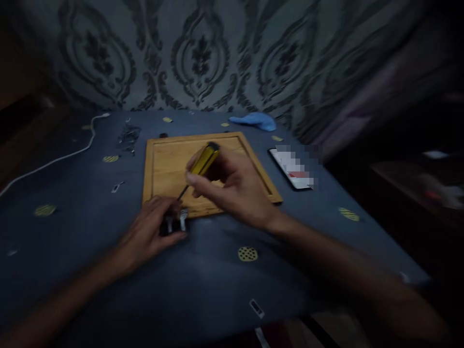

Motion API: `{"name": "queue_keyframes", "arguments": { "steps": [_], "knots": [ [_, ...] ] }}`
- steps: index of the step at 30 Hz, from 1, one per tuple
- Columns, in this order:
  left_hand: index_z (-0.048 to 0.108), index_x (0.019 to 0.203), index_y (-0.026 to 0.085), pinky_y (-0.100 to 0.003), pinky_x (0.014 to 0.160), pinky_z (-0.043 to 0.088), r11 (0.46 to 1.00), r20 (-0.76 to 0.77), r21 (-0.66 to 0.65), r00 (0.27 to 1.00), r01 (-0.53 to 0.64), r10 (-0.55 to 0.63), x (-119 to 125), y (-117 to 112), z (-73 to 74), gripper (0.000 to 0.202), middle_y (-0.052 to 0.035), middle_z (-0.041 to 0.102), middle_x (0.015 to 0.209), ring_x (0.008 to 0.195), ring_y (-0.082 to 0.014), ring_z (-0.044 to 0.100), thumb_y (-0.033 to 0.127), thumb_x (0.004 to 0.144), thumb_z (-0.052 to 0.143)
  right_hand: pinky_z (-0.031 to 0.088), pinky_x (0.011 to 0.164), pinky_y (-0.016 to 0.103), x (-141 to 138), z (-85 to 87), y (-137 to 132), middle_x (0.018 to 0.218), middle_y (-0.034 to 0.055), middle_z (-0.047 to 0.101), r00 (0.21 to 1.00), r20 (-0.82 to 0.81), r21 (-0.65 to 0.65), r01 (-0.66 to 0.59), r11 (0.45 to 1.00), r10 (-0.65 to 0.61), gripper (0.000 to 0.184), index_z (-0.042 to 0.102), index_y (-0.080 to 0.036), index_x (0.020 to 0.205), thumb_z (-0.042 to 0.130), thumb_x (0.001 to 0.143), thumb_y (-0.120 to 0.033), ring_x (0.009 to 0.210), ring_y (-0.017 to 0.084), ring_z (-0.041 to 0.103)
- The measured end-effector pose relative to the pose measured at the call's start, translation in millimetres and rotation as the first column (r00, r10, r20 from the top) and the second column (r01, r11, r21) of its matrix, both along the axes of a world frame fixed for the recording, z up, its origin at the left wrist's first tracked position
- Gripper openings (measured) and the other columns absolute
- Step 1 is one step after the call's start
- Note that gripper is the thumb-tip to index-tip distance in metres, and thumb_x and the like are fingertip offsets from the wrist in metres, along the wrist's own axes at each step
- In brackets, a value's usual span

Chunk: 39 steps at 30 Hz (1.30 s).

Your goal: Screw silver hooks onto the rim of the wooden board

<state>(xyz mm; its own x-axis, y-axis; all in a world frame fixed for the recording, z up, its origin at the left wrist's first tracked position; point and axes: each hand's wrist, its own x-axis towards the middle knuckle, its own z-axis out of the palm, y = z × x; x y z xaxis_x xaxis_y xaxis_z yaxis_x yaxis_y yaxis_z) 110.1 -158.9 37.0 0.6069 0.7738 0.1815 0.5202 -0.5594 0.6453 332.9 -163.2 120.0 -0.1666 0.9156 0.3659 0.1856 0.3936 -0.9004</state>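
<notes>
My right hand [239, 186] is closed around the yellow and black handle of a screwdriver [206, 158]. Its thin shaft slants down to the left, and the tip ends by the fingers of my left hand [147, 234]. Those fingers are wrapped round a small black piece with shiny metal parts [183, 220], held at the front edge of a wooden board [174, 166]. Dim light and my fingers hide much of the black piece, so its kind is unclear. Whether the tip touches it, I cannot tell.
Loose small metal parts [129, 137] lie in a heap behind the board's left side. A white cable [90, 137] runs along the left. Right of the board lies a phone [290, 169], with a blue limp item [255, 121] behind. A patterned wall [199, 53] closes off the back.
</notes>
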Motion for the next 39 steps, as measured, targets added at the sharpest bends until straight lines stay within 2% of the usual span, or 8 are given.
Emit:
{"name": "queue_keyframes", "arguments": {
  "steps": [3,7,11,17,24,29,33,39],
  "knots": [
    [0.059,0.124,0.029,-0.042,0.085,0.059,0.996,0.039,0.086,0.999,-0.023,0.02,-3.3,3.8,-13.7,0.039,-0.0058,0.073,0.109,0.098,-0.0305,0.071,0.048,0.092,0.069,0.052,0.059,0.026,0.2,4.4,-1.8,0.078,-0.0028,0.061,0.994,-0.034,-0.039,-0.103,0.994,0.102,0.036,0.05,-0.022,0.081,0.079,0.088,-0.042,0.062,0.011,0.063],
    [0.061,0.126,0.031,-0.041,0.082,0.063,0.986,0.079,0.167,0.997,-0.001,-0.012,-4.6,10.8,-27.0,0.043,-0.0056,0.077,0.11,0.1,-0.0319,0.074,0.054,0.09,0.07,0.053,0.062,0.026,0.3,4.1,-0.8,0.078,-0.0032,0.062,0.974,-0.163,-0.136,-0.18,0.974,0.157,0.041,0.06,-0.02,0.095,0.084,0.081,-0.049,0.067,0.013,0.065],
    [0.068,0.116,0.029,-0.036,0.076,0.066,0.983,0.066,0.182,0.998,0.001,-0.013,-6.0,14.2,-24.7,0.039,-0.0046,0.079,0.106,0.095,-0.0298,0.078,0.057,0.089,0.071,0.053,0.063,0.024,-0.4,0.2,1.2,0.075,-0.0038,0.062,0.909,-0.331,-0.238,-0.339,0.91,0.252,0.052,0.059,-0.02,0.099,0.086,0.075,-0.058,0.066,0.012,0.064],
    [0.072,0.114,0.032,-0.036,0.077,0.068,0.984,0.059,0.174,0.997,0.031,-0.042,-10.0,20.0,-26.6,0.033,-0.0026,0.081,0.109,0.096,-0.0299,0.08,0.051,0.088,0.073,0.057,0.069,0.028,0.9,-2.3,2.6,0.081,-0.0011,0.064,0.887,-0.358,-0.236,-0.389,0.891,0.292,0.054,0.061,-0.019,0.098,0.085,0.075,-0.061,0.072,0.014,0.066],
    [0.068,0.124,0.031,-0.045,0.087,0.067,0.998,0.093,0.04,0.995,-0.048,0.044,-3.8,15.0,-25.0,0.047,-0.006,0.08,0.115,0.106,-0.0341,0.078,0.052,0.083,0.076,0.054,0.069,0.028,3.9,3.9,2.0,0.076,-0.0032,0.063,0.915,-0.328,-0.254,-0.325,0.911,0.235,0.059,0.058,-0.02,0.089,0.088,0.067,-0.066,0.072,0.014,0.066],
    [0.067,0.119,0.028,-0.046,0.085,0.067,0.994,0.134,-0.006,0.985,-0.107,0.107,-2.1,9.9,-21.4,0.049,-0.0078,0.08,0.111,0.101,-0.0344,0.078,0.057,0.08,0.075,0.046,0.066,0.025,7.5,18.2,-5.6,0.078,-0.0037,0.061,0.944,-0.251,-0.148,-0.256,0.955,0.214,0.053,0.059,-0.02,0.085,0.086,0.072,-0.064,0.072,0.011,0.059],
    [0.065,0.122,0.028,-0.048,0.095,0.063,0.996,0.071,-0.063,0.996,-0.055,0.06,-2.5,10.7,-15.6,0.045,-0.0076,0.078,0.117,0.108,-0.033,0.076,0.052,0.085,0.074,0.042,0.064,0.025,10.8,18.9,-4.4,0.078,-0.0043,0.057,0.969,-0.16,-0.039,-0.199,0.979,0.19,0.044,0.059,-0.019,0.085,0.081,0.082,-0.057,0.071,0.01,0.054],
    [0.062,0.116,0.024,-0.047,0.087,0.061,0.993,0.053,-0.015,0.991,-0.121,0.122,3.9,5.6,-7.8,0.046,-0.0077,0.074,0.105,0.096,-0.0317,0.073,0.05,0.08,0.075,0.042,0.063,0.024,9.2,6.1,-0.3,0.075,-0.0045,0.055,0.993,0.045,0.082,-0.116,0.99,0.112,0.02,0.056,-0.018,0.082,0.069,0.092,-0.03,0.068,0.01,0.053]
  ]
}}
